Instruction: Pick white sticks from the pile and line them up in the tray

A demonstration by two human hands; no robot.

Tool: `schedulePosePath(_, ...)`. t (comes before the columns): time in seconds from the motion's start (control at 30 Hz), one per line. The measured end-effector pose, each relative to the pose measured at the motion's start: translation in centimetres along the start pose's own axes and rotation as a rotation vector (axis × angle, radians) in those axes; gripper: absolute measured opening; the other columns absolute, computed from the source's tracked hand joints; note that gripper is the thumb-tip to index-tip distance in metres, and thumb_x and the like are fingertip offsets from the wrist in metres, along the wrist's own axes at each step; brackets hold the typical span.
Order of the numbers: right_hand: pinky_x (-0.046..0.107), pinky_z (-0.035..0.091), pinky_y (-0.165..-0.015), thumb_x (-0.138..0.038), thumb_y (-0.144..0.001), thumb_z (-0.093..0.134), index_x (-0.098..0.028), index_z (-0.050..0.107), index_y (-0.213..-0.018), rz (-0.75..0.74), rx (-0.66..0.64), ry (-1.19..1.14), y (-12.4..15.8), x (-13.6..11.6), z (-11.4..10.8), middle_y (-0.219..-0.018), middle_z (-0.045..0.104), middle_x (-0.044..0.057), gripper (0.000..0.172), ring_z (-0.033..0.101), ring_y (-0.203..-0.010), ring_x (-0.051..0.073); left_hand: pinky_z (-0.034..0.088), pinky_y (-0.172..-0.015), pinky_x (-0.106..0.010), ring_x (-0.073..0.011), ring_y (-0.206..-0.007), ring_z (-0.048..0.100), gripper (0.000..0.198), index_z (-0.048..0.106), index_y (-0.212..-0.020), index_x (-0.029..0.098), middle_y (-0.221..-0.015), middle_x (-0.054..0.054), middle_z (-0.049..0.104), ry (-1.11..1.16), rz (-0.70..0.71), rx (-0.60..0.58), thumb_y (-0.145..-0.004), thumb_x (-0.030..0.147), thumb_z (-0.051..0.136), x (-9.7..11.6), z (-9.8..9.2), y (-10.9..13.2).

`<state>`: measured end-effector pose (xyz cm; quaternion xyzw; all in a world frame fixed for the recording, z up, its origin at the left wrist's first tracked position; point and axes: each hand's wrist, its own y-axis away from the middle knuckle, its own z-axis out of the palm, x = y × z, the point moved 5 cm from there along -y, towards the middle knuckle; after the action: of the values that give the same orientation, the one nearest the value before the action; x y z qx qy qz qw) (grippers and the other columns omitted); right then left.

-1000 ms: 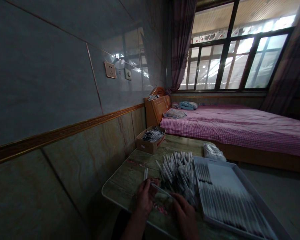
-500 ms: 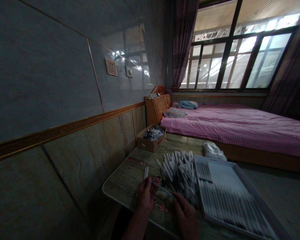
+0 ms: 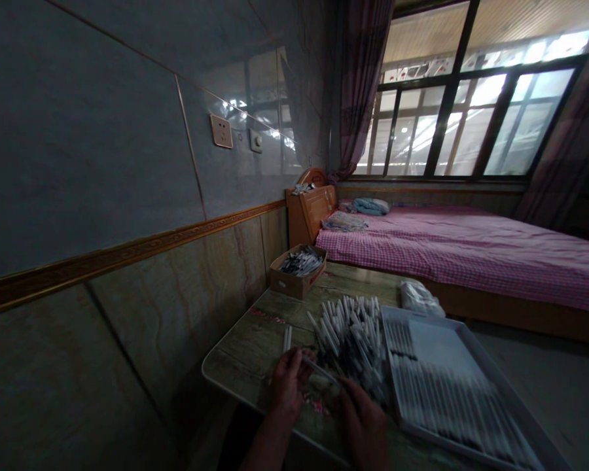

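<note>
A slim white pen (image 3: pixel 320 370) spans the space between my two hands above the table's near side. My left hand (image 3: pixel 288 383) pinches its left end, and my right hand (image 3: pixel 362 415) has its fingers closed round the other end. Just past my left fingers, a couple of white pens (image 3: pixel 287 337) lie side by side on the table. Beyond my hands spreads a loose heap of pens (image 3: pixel 351 333), white with dark parts. To the right, a shallow grey tray (image 3: pixel 495 356) holds rows of similar pens.
A cardboard box (image 3: pixel 294 284) full of dark and white pieces stands at the table's far left corner, near the tiled wall (image 3: pixel 127 248). Clear plastic wrapping (image 3: pixel 421 297) lies behind the tray. A bed with a pink checked cover (image 3: pixel 446 255) is past the table (image 3: pixel 235 347).
My view has shifted very slightly. Both hands keep hold of the pen in nearly the same place.
</note>
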<state>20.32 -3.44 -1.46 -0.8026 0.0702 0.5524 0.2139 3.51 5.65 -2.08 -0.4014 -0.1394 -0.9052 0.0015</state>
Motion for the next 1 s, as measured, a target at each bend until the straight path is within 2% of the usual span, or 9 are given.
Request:
schedulePosePath(0.1,0.029,0.056,-0.085,-0.045,-0.084,0.056,-0.027,0.077,-0.103,-0.038,0.002,0.018,0.1,-0.2,0.1,-0.105,0.077,0.004,0.033,0.073,-0.095,0.022,0.061,-0.071,-0.034,-0.0225,-0.074,0.076,0.023,0.065,-0.079,0.022,-0.07,0.0,0.076,-0.021,0.003,-0.025,-0.065,0.028,0.083,0.1,0.0,0.0)
schedulePosePath(0.23,0.03,0.056,-0.085,-0.042,-0.085,0.055,-0.026,0.075,-0.109,-0.103,0.007,0.054,0.3,-0.1,0.2,-0.109,0.076,0.006,0.035,0.072,-0.098,0.023,0.061,-0.067,-0.032,-0.0221,-0.069,0.076,0.034,0.066,-0.08,0.02,-0.068,0.0,0.076,0.007,0.014,-0.044,-0.055,0.028,0.088,0.2,0.1,0.1)
schedulePosePath(0.37,0.03,0.057,-0.085,-0.042,-0.084,0.055,-0.025,0.075,-0.109,-0.098,-0.017,0.081,0.4,0.6,0.4,-0.109,0.075,0.007,0.036,0.072,-0.098,0.023,0.061,-0.066,-0.031,-0.0204,-0.067,0.074,0.042,0.067,-0.081,0.018,-0.068,0.0,0.075,0.01,0.035,-0.048,-0.049,0.032,0.091,0.4,0.3,0.5)
schedulePosePath(0.5,0.032,0.057,-0.083,-0.045,-0.084,0.052,-0.025,0.077,-0.101,-0.038,0.023,0.067,0.3,0.5,0.3,-0.101,0.077,0.007,0.037,0.073,-0.091,0.024,0.06,-0.067,-0.032,-0.022,-0.069,0.075,0.041,0.068,-0.08,0.017,-0.07,-0.002,0.075,-0.06,0.054,-0.047,-0.05,0.036,0.089,0.8,0.7,1.1)
schedulePosePath(0.63,0.029,0.056,-0.073,-0.048,-0.084,0.049,-0.025,0.077,-0.094,0.05,0.026,0.01,0.2,-0.6,0.1,-0.088,0.078,0.005,0.038,0.073,-0.079,0.022,0.061,-0.07,-0.034,-0.0253,-0.075,0.076,0.042,0.067,-0.082,0.018,-0.072,-0.003,0.077,-0.125,0.061,-0.058,-0.051,0.039,0.087,0.8,0.7,1.4)
schedulePosePath(0.8,0.026,0.054,-0.068,-0.048,-0.083,0.049,-0.025,0.077,-0.089,0.096,0.031,0.014,-0.1,-1.6,-0.1,-0.08,0.077,0.002,0.037,0.07,-0.074,0.021,0.061,-0.068,-0.03,-0.0225,-0.073,0.076,0.037,0.069,-0.083,0.02,-0.073,-0.001,0.078,-0.125,0.057,-0.064,-0.055,0.037,0.086,0.5,0.2,1.1)
schedulePosePath(1.0,0.027,0.053,-0.075,-0.049,-0.088,0.047,-0.024,0.076,-0.096,0.041,-0.028,-0.012,0.1,-2.5,0.1,-0.089,0.077,0.005,0.039,0.071,-0.081,0.021,0.062,-0.069,-0.028,-0.0212,-0.075,0.076,0.036,0.07,-0.083,0.019,-0.075,-0.001,0.079,-0.032,0.022,-0.073,-0.054,0.031,0.088,0.8,0.0,0.9)
